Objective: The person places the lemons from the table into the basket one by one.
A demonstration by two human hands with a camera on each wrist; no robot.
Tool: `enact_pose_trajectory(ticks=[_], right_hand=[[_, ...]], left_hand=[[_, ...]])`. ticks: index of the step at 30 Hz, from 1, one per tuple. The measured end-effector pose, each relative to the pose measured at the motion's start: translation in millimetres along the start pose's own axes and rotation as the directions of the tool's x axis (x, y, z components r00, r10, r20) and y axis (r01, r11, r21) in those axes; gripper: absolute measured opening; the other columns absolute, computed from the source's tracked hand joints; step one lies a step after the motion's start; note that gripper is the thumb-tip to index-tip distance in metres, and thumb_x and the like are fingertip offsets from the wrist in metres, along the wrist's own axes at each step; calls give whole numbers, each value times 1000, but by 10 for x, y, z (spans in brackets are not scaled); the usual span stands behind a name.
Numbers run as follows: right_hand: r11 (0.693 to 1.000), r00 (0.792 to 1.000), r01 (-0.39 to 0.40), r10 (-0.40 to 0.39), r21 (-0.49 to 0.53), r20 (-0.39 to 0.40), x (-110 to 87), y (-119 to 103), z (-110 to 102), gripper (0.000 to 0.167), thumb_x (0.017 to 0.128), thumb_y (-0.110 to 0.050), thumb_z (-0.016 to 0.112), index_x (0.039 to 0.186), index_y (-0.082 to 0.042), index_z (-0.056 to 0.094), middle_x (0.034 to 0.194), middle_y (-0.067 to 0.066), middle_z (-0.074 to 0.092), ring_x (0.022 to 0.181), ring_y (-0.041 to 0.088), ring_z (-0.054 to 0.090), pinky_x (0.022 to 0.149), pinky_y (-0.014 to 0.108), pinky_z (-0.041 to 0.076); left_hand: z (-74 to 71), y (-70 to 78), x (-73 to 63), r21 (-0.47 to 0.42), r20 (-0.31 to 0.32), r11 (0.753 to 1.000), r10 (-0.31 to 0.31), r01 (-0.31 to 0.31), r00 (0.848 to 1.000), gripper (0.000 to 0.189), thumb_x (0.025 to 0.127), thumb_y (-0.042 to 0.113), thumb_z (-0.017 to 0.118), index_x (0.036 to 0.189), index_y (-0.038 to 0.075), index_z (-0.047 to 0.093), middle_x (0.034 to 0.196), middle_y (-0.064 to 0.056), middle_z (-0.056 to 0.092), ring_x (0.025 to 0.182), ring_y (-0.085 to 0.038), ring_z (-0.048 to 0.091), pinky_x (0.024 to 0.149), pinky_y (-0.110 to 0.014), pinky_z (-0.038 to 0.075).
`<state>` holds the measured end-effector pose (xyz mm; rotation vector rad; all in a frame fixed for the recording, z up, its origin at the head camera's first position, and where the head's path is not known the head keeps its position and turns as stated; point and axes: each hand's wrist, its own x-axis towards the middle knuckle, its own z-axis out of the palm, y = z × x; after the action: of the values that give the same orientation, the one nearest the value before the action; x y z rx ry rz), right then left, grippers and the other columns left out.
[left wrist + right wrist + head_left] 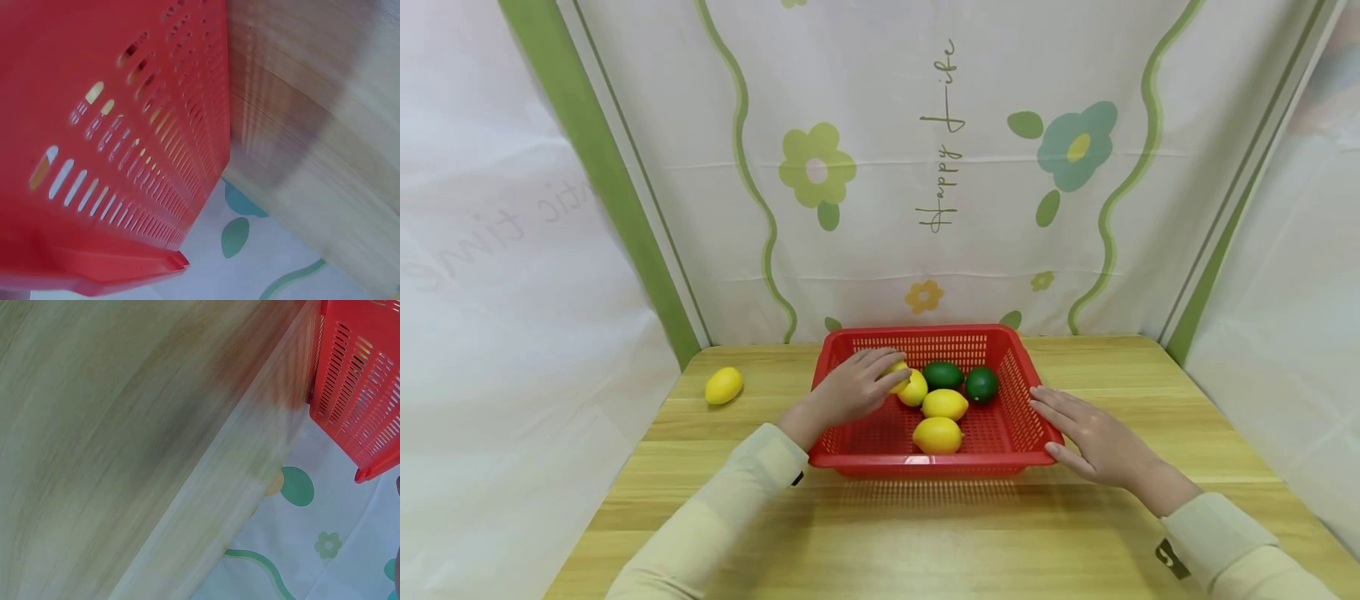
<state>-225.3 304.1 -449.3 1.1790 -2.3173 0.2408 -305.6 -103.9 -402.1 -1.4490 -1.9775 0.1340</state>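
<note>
In the head view my left hand (853,387) reaches over the left side of a red plastic basket (925,461) and holds a yellow lemon (897,367) between thumb and fingers. That lemon overlaps another lemon (913,389) inside the basket. Two more lie in front of it, a middle lemon (945,404) and a front lemon (937,435). My right hand (1097,442) touches the basket's right rim near the front corner, its fingers fairly straight. The left wrist view shows the slotted basket wall (125,125) close up; both hands are largely outside the wrist views.
Two dark green fruits, an oval one (942,375) and a rounder one (982,384), lie in the back right of the basket. A single lemon (724,386) sits on the wooden table (910,542) at the far left. A flower-printed curtain (880,250) stands behind.
</note>
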Motion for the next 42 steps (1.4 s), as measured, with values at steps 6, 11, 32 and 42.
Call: enact_pose_trajectory(ticks=[6, 11, 32, 42], right_hand=[[1000, 1000, -9, 9, 2, 8, -3, -2, -4, 57, 96, -38, 57, 135, 3, 54, 140, 20, 50, 124, 37, 50, 115, 21, 13], [1000, 1000, -15, 15, 6, 10, -7, -4, -4, 57, 97, -39, 55, 136, 3, 53, 141, 19, 50, 125, 37, 49, 115, 21, 13], [1000, 1000, -22, 22, -4, 11, -1, -28, -20, 58, 93, -36, 61, 136, 3, 54, 141, 18, 50, 124, 37, 49, 114, 20, 13], [1000, 1000, -9, 9, 0, 0, 4, -19, -17, 59, 99, -43, 50, 135, 4, 54, 140, 20, 50, 124, 37, 49, 115, 21, 14]], left_hand=[[38, 25, 12, -12, 8, 1000, -11, 11, 1000, 48, 82, 14, 77, 126, 8, 58, 131, -13, 57, 120, -27, 54, 102, -36, 44], [62, 38, 17, -12, 22, 1000, -11, 12, 1000, 50, 80, 14, 79, 126, 9, 59, 131, -13, 57, 120, -27, 53, 100, -36, 45], [89, 106, 46, -54, 108, 998, -14, 20, 994, 42, 88, 19, 71, 128, 13, 57, 131, -11, 58, 121, -24, 53, 100, -36, 46], [81, 110, 55, -57, 148, 998, -20, 29, 989, 45, 87, 18, 71, 129, 12, 56, 132, -11, 58, 122, -25, 53, 100, -37, 46]])
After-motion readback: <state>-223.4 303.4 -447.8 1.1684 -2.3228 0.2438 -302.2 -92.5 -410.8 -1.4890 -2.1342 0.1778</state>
